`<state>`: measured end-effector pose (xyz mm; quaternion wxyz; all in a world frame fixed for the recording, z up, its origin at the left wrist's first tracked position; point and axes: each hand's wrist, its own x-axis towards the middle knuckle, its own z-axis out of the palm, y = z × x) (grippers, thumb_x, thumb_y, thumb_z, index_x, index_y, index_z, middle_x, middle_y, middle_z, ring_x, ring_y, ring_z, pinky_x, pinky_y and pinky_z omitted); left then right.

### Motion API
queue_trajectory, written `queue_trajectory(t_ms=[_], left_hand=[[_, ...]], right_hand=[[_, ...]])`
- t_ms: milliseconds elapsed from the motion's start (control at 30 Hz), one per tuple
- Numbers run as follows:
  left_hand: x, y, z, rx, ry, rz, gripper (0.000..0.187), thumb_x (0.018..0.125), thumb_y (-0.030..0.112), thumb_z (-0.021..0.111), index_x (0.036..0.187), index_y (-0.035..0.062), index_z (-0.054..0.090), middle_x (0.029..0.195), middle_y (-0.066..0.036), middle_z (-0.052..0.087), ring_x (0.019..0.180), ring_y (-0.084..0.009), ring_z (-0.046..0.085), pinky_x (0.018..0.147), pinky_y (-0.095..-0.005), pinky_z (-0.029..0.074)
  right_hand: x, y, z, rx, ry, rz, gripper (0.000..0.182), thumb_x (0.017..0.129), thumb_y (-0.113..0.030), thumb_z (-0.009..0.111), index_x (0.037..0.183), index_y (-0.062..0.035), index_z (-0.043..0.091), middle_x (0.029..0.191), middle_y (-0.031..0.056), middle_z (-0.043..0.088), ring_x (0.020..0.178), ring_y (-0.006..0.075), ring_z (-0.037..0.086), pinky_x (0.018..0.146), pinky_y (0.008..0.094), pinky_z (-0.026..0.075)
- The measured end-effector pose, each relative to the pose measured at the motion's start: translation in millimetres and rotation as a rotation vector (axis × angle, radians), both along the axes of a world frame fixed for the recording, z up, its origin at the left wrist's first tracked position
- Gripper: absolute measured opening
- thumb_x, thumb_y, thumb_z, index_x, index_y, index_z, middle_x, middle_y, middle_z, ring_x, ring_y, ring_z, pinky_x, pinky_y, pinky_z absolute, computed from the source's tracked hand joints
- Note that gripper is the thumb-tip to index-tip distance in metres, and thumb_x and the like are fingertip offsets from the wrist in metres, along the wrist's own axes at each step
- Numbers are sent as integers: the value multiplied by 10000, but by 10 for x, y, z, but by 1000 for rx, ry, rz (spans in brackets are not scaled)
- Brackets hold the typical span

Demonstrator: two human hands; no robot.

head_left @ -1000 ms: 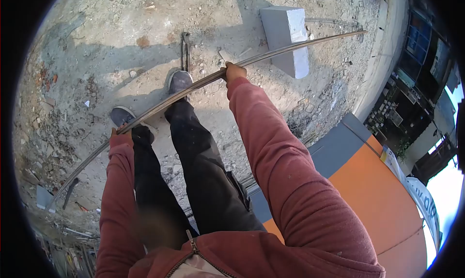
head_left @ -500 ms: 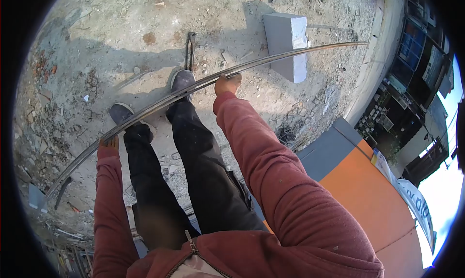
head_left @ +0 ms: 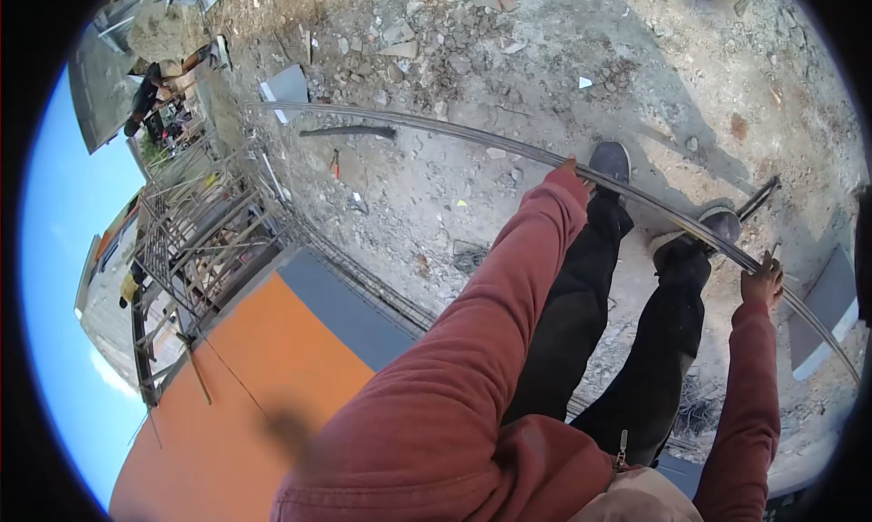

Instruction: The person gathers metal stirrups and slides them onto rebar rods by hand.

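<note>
Long thin metal rods [head_left: 654, 201], bundled side by side, run across the view in front of my legs. My left hand [head_left: 576, 174] is closed round them near the middle, just left of one shoe. Farther right, my right hand [head_left: 766, 281] has its fingers wrapped round the same bundle. The far left ends of the rods pass over a grey-white block [head_left: 286, 93]; toward the right they cross in front of a larger grey block [head_left: 825, 313]. Both shoes stand on the dirt beneath the rods.
Rubble covers the ground [head_left: 436, 195]. A dark strip [head_left: 349, 131] and a red-handled tool [head_left: 336, 165] lie at the left. An orange and grey wall [head_left: 263, 358] rises at lower left, beside wooden scaffolding [head_left: 195, 249]. Another person [head_left: 150, 95] is far off at upper left.
The view has swung toward my left, bringing the scaffolding and the distant person into sight. Both hands still hold the rods, which now slope down to the right in the view.
</note>
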<state>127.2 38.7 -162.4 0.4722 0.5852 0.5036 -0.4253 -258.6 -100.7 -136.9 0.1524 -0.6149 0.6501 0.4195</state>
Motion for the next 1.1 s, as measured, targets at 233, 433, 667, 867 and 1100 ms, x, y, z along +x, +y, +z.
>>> queue_trajectory(t_ms=[233,433,667,867,1100], left_hand=[[257,499,-485,-226,-84,109,348,859,313,496,1084,54,430,1134,-125,458,1100,-282,418,967,-479,308],[308,441,-216,-144,-108,116,308,792,413,569,818,112,510,846,-68,530,848,-240,499,815,-434,403],[309,366,450,-60,-142,77,356,725,475,629,721,144,497,712,-22,516,743,-198,505,726,-412,424],[695,454,750,19,-203,72,350,720,465,640,734,141,509,701,-13,509,722,-188,499,709,-411,440],[1495,449,596,81,-340,22,297,767,423,600,767,139,513,750,-18,508,711,-213,501,706,-430,444]], right_hand=[[-421,-119,-322,144,-264,177,291,686,-264,636,916,-123,531,932,85,575,953,282,508,876,474,339],[-548,-153,-231,202,-318,190,303,672,-299,670,743,-39,533,811,166,583,832,351,540,711,428,435],[-550,-142,113,234,-285,235,348,650,-340,679,761,-30,566,822,181,582,813,347,554,726,425,448],[-13,-19,596,152,-339,203,303,640,-301,672,690,-24,559,733,203,593,731,382,569,693,446,448],[896,38,716,207,-396,148,322,637,-353,665,712,-49,589,782,174,608,793,367,569,723,436,446]])
